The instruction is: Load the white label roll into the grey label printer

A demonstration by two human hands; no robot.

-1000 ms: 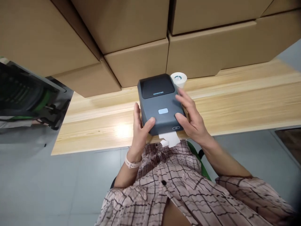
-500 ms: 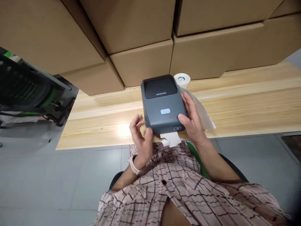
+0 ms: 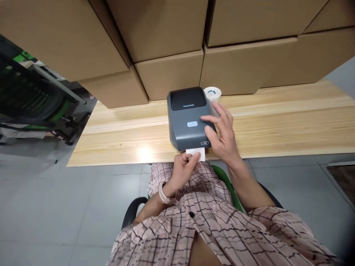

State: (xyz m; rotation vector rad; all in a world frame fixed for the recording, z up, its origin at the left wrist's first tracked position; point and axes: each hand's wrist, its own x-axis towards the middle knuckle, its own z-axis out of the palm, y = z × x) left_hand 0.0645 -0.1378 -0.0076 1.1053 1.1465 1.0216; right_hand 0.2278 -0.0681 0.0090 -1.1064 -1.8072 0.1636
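Note:
A dark grey label printer with a glossy black lid window and a pale blue button stands near the table's front edge. From its front slot comes a short white paper strip. My left hand is closed on that strip, the thumb lying on top of it. My right hand hovers at the printer's right side with fingers apart, thumb and index finger close to the top cover; whether they touch it I cannot tell. Behind the printer's right rear corner stands a white paper roll, partly hidden.
Large cardboard boxes are stacked along the back of the wooden table. The table's front edge runs just before my lap. To the left, a dark chair with green parts stands on the grey floor.
My left hand has moved from the printer's left corner onto the paper strip. My right hand has loosened from the printer's side. The long white strip right of the printer no longer shows.

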